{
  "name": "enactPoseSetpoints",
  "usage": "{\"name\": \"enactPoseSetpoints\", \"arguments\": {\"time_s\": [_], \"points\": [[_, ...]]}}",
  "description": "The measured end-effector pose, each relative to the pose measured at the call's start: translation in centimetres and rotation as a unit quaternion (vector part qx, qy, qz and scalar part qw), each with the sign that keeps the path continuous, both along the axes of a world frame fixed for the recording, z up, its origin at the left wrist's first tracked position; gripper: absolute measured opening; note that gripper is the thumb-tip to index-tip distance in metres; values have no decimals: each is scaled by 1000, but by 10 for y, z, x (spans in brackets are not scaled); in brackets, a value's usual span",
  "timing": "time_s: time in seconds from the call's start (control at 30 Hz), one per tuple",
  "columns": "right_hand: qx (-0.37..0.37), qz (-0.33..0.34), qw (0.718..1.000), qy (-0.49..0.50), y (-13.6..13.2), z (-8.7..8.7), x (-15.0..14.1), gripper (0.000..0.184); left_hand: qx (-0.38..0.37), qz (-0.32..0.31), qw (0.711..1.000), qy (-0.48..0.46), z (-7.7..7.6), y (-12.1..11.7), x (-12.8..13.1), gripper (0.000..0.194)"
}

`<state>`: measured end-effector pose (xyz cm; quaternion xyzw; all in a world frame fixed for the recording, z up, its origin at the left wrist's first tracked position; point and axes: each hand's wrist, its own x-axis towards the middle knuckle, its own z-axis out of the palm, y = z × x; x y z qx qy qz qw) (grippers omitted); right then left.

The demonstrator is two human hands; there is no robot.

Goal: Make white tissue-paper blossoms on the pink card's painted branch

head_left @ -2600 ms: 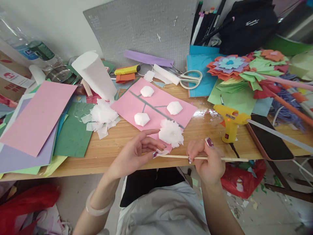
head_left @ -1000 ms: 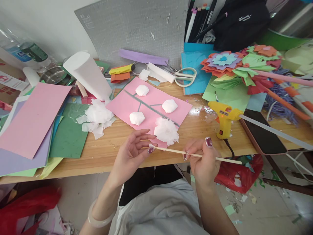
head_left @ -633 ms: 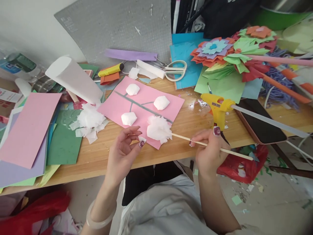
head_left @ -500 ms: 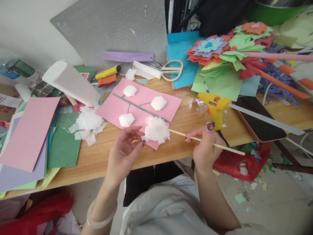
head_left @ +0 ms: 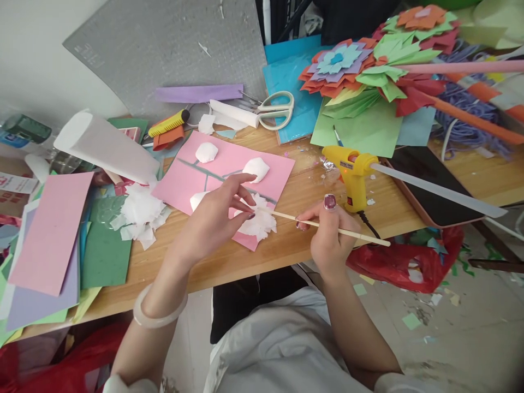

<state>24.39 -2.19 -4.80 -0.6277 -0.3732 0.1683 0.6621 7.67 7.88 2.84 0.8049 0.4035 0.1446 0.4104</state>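
A thin wooden stick (head_left: 368, 238) is pinched in my right hand (head_left: 333, 237), its far tip touching the white tissue-paper flower (head_left: 264, 221). That ruffled flower lies on the near corner of a pink sheet of paper (head_left: 272, 164) with dark branch lines. My left hand (head_left: 216, 215) hovers over the flower's left side, fingers curved and apart, holding nothing I can see. White padded shapes, such as one at the upper left (head_left: 207, 152) and another at the right (head_left: 256, 168), sit on the branches. My left hand partly covers a third.
A yellow glue gun (head_left: 352, 174) stands right of my right hand, beside a phone (head_left: 434, 188). Tissue scraps (head_left: 143, 210) and coloured paper sheets (head_left: 53, 229) lie to the left. Scissors (head_left: 276, 112) and paper flowers (head_left: 339, 63) are at the back.
My left hand has moved right and up, from beside the tissue-paper flower to over it. The stick stays in my right hand, its tip still at the flower. The view has shifted slightly.
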Motion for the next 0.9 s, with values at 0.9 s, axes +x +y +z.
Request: {"name": "enactPoseSetpoints", "arguments": {"time_s": [0.9], "points": [[40,6,997,-59,-7,3,2,53,67,-141,976,151,9,23,33,58]]}}
